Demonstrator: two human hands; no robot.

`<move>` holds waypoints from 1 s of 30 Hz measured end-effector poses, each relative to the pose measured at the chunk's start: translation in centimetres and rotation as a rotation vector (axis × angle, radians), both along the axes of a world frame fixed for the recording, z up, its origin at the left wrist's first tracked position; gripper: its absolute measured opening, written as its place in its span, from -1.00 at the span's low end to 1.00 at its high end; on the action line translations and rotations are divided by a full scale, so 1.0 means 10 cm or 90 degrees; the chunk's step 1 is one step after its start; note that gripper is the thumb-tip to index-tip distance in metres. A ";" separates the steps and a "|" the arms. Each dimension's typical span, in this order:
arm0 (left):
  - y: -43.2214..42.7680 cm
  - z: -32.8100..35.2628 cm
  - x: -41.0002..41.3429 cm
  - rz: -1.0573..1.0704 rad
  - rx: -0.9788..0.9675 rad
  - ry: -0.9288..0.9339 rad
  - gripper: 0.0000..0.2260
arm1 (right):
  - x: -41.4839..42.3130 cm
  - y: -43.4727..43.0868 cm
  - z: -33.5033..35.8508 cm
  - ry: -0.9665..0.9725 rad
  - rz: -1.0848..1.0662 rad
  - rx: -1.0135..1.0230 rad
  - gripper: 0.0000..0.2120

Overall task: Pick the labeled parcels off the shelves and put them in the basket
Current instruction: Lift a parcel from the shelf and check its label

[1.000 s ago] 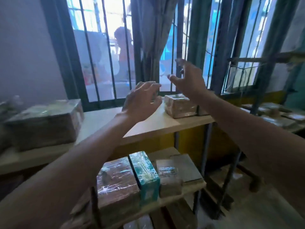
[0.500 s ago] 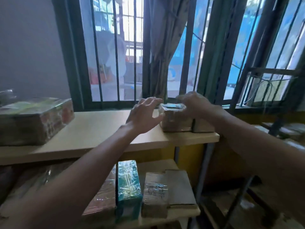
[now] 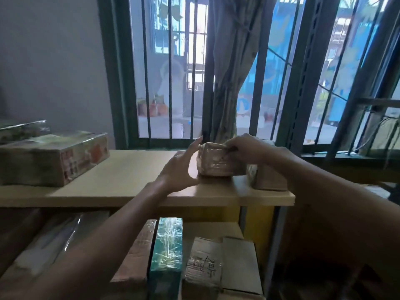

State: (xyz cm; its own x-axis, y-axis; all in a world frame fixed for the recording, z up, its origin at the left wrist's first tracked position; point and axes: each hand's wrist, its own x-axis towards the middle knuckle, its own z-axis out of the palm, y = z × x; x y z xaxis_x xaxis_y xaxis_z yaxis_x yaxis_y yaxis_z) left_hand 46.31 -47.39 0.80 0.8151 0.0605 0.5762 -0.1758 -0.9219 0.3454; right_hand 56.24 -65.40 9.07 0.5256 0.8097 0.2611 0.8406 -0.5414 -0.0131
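A small brown parcel (image 3: 218, 162) wrapped in clear tape sits on the top shelf (image 3: 129, 180) near its right end. My right hand (image 3: 244, 149) lies over the parcel's top right side, fingers curled onto it. My left hand (image 3: 181, 167) is open beside the parcel's left face, fingers spread, close to it or just touching. A second small brown parcel (image 3: 268, 178) stands right of the first, partly hidden by my right forearm. No basket is in view.
A large taped carton (image 3: 54, 159) lies at the shelf's left end. On the lower shelf stand a teal box (image 3: 167, 252), a brown carton (image 3: 138, 256) and a labelled parcel (image 3: 205, 263). A barred window (image 3: 173, 83) and a curtain (image 3: 233, 61) rise behind the shelf.
Both hands came down from the air onto the small parcel: the right hand settled on its top, the left closed in on its left side. The camera moved closer.
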 end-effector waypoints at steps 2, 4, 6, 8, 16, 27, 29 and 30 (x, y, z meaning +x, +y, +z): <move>0.07 0.00 -0.07 0.016 0.006 -0.043 0.00 | 0.00 0.10 0.14 0.066 0.060 0.002 -0.79; 0.10 0.03 -0.15 -0.040 -0.081 -0.090 -0.01 | -0.03 0.21 0.26 0.188 0.111 0.015 -0.86; 0.13 0.08 -0.25 -0.098 -0.214 -0.129 -0.08 | -0.09 0.32 0.33 0.281 0.156 0.070 -0.91; 0.16 0.13 -0.33 -0.075 -0.311 -0.147 -0.17 | -0.09 0.41 0.33 0.318 0.183 0.189 -0.89; 0.31 0.28 -0.36 -0.033 -0.738 -0.057 -0.60 | -0.34 0.89 -0.10 0.520 0.245 0.425 -0.76; 0.64 0.21 -0.47 -0.027 -0.683 0.037 -0.22 | -0.28 1.29 -0.35 0.709 0.138 0.560 -0.88; 0.73 0.17 -0.55 -0.034 -0.620 0.032 -0.08 | -0.26 1.40 -0.37 0.759 0.053 0.584 -0.66; 0.76 0.16 -0.60 -0.037 -0.571 0.025 -0.08 | -0.26 1.45 -0.42 0.745 0.019 0.600 -0.58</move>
State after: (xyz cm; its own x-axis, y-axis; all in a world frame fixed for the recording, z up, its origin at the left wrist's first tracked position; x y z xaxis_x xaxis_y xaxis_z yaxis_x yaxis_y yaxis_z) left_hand 40.33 -39.78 2.43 0.8490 0.4323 0.3039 -0.1869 -0.2924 0.9379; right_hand 53.69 -50.85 4.91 0.7863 0.6031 0.1340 0.1195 0.0643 -0.9907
